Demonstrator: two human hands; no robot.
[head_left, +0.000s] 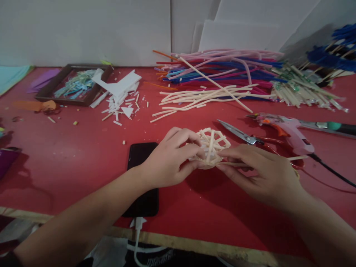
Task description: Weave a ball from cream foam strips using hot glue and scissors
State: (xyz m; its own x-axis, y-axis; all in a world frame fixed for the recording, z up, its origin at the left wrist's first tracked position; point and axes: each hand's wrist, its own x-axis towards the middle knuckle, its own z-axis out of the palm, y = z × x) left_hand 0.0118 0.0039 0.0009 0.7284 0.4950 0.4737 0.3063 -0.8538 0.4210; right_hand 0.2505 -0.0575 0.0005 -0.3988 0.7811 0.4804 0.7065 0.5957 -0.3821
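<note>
A small round openwork piece [211, 145] made of cream strips is held just above the red table, near the middle of the view. My left hand [176, 157] grips its left side, thumb and fingers closed on the rim. From the right, my right hand [261, 170] pinches a thin cream stick [297, 158] between thumb and forefinger, its tip touching the piece's lower right edge. The stick passes behind the hand and comes out on its right side. Fingers hide part of the piece's left edge.
A black phone [143, 157] with a white cable lies by my left wrist. Scissors [236, 132] and a pink glue gun [292, 131] rest beyond my right hand. Coloured stems [222, 70], loose cream sticks [194, 98], white scraps [122, 91] and a brown frame [62, 99] lie farther back.
</note>
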